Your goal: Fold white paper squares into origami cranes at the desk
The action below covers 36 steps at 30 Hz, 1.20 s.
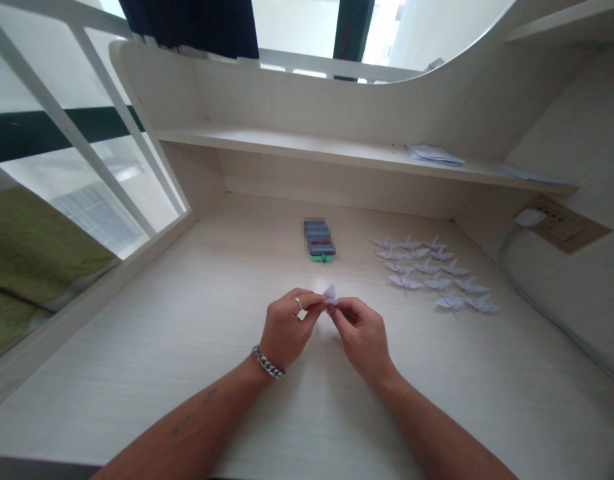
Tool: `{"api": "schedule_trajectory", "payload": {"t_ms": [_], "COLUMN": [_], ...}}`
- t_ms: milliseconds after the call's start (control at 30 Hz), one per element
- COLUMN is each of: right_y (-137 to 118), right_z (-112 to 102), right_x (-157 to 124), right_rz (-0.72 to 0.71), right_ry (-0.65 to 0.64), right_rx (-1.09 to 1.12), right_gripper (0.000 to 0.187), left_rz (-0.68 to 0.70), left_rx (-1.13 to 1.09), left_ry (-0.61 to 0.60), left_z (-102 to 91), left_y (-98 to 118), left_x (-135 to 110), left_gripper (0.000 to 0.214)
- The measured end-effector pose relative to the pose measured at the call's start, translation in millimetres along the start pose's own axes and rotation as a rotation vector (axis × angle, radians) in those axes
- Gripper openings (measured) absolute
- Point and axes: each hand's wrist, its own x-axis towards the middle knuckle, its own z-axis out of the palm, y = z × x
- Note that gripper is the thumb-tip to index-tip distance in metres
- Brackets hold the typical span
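Observation:
A small piece of folded white paper (pixel 330 292) is held just above the desk, between the fingertips of both hands. My left hand (pixel 293 321), with a ring and a chain bracelet at the wrist, pinches its left side. On the other side my right hand (pixel 363 331) pinches it between thumb and fingers. One pointed flap sticks up over the fingertips; the lower part is mostly hidden by them. To the right, several folded white paper cranes (pixel 427 266) stand in rows on the desk.
Beyond my hands lies a phone (pixel 321 257) with a green edge, its screen blurred. Folded papers (pixel 435 155) rest on the shelf (pixel 297 145) at the back. A grey cable (pixel 524 288) runs from the wall socket (pixel 561 223) down the right side. White rails (pixel 81 133) border the left.

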Motion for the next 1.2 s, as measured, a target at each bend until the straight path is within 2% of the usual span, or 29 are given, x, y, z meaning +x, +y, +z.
{"api": "schedule_trajectory", "payload": {"t_ms": [167, 300, 467, 933, 1067, 1200], "right_y": [0.6, 2.1, 2.1, 1.4, -1.2, -0.7], "right_z": [0.1, 0.1, -0.1, 1.6, -0.2, -1.0], "right_x": [0.0, 0.4, 0.0, -0.9, 2.0, 7.4], "right_rz": [0.006, -0.001, -0.002, -0.018, 0.027, 0.105], "right_ry": [0.015, 0.017, 0.001, 0.063, 0.057, 0.059], "right_rx": [0.027, 0.029, 0.017, 0.006, 0.151, 0.312], "right_gripper": [0.014, 0.014, 0.017, 0.019, 0.018, 0.017], "left_rz": [-0.123, -0.112, -0.057, 0.218, 0.264, 0.286], "left_rx": [-0.031, 0.004, 0.084, 0.221, 0.22, 0.259], "left_ry": [-0.007, -0.031, -0.08, -0.053, -0.062, -0.133], "left_z": [1.1, 1.0, 0.6, 6.7, 6.9, 9.0], "left_y": [3.0, 3.7, 3.4, -1.9, -0.1, 2.5], "left_x": [-0.3, 0.5, 1.3, -5.1, -6.9, -9.7], "left_gripper": [0.004, 0.004, 0.004, 0.012, 0.017, 0.02]}}
